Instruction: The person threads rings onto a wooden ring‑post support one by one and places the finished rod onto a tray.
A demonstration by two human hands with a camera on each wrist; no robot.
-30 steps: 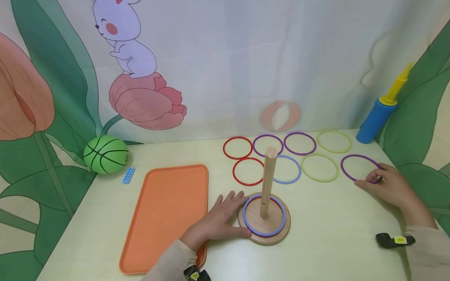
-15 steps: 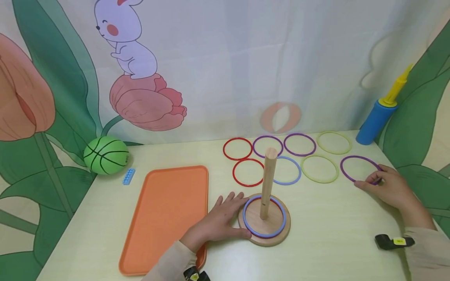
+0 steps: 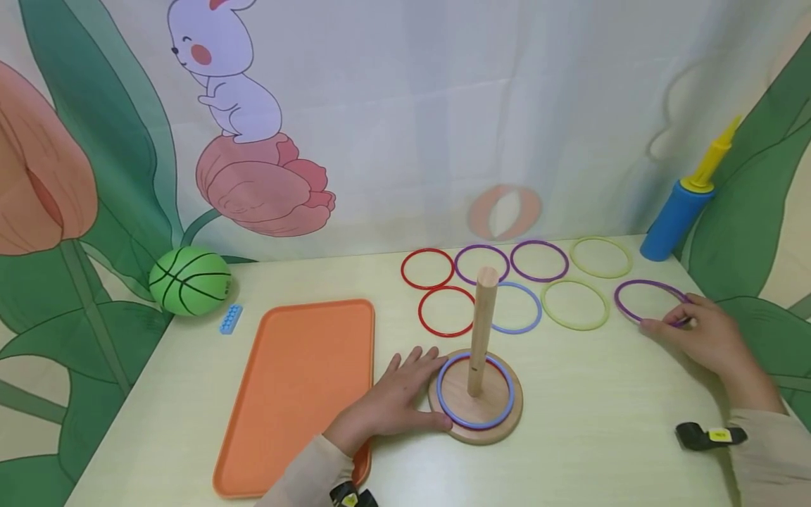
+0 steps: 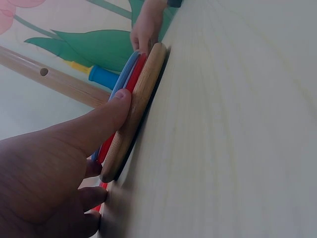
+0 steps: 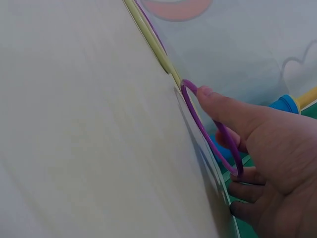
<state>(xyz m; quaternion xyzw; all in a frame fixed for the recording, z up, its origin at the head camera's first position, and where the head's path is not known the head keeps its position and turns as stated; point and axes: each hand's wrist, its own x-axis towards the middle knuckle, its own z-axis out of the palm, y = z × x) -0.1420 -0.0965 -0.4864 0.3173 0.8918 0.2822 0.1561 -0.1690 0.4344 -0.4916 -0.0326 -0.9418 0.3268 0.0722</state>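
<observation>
In the head view my left hand (image 3: 402, 398) holds the left rim of a round wooden ring-toss stand (image 3: 459, 394), with thumb and index finger along its edge. An upright post (image 3: 483, 331) rises from the base. A blue ring (image 3: 478, 426) lies around the post, on top of a red ring (image 4: 136, 72) that shows better in the left wrist view. At far right, my right hand (image 3: 709, 338) pinches a purple ring (image 3: 652, 282) between thumb and fingers. The right wrist view shows this purple ring (image 5: 200, 124) tilted, its held side raised off the table.
Behind the stand lie several loose rings: red (image 3: 446, 334), purple (image 3: 540, 241), blue (image 3: 516, 332) and yellow (image 3: 576, 328). An orange tray (image 3: 310, 380) is left of the stand. A green ball (image 3: 191, 280), a blue toy brick (image 3: 231, 319) and a blue-yellow pump (image 3: 676, 218) stand farther out.
The near side of the purple ring in my right hand has risen slightly, and the right fingers have shifted a little with it. My left hand and the stand have stayed put.
</observation>
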